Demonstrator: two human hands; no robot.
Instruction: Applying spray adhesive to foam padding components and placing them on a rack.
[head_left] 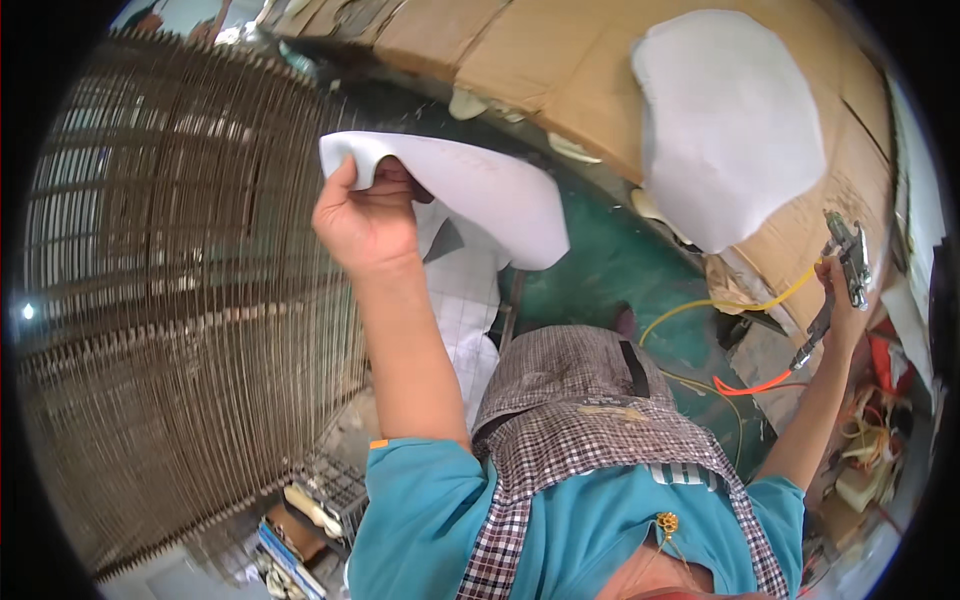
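Observation:
My left hand [370, 213] is closed on the edge of a white flexible sheet [490, 190], which bends over the fingers and spreads out to the right. Off to the right, my right hand [842, 300] grips a metal spray gun [850, 262] by its handle. An orange coiled hose [755, 384] joins the gun's lower end, and a yellow hose [710, 303] loops out to its left. A second white rounded sheet [735, 130] lies flat on the cardboard-covered table [560, 60], ahead of the right hand.
A tall rack of thin wire shelves [190, 260] fills the left side. Below it sit a dark crate [335, 485] and small items. White sheets [462, 290] hang or lie beneath the held one. Scraps [865, 450] gather at the lower right, by the green floor [600, 270].

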